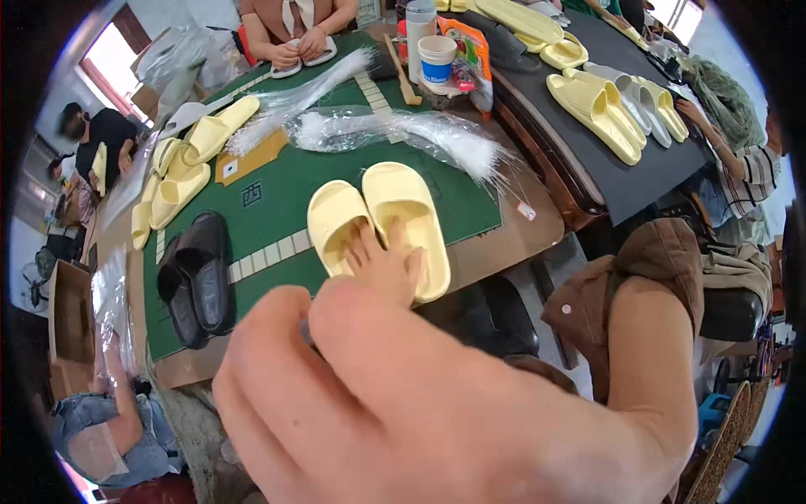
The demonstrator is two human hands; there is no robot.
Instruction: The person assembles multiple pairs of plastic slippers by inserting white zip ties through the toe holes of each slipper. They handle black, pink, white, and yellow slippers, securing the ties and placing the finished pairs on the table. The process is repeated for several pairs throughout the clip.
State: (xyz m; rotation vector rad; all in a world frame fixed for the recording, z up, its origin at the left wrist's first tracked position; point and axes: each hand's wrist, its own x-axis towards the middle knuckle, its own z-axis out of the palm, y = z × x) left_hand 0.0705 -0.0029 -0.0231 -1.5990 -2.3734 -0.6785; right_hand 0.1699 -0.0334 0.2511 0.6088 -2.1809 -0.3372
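A pair of pale yellow slide slippers stands side by side at the table's near edge, toes pointing away from me. My left hand rests on them with its fingers stretched apart, fingertips at the foot openings and the thumb over the right slipper. Its wrist is hidden behind my right hand, which looms large and close, coming from the brown sleeve at right. The right fingers are curled in, and whatever they hold, if anything, is hidden. A pair of black slides lies to the left.
Clear plastic fastener bundles lie across the green mat. More yellow slides are at left, others on the black table at right. A cup and a brush stand or lie at back. Co-workers sit around.
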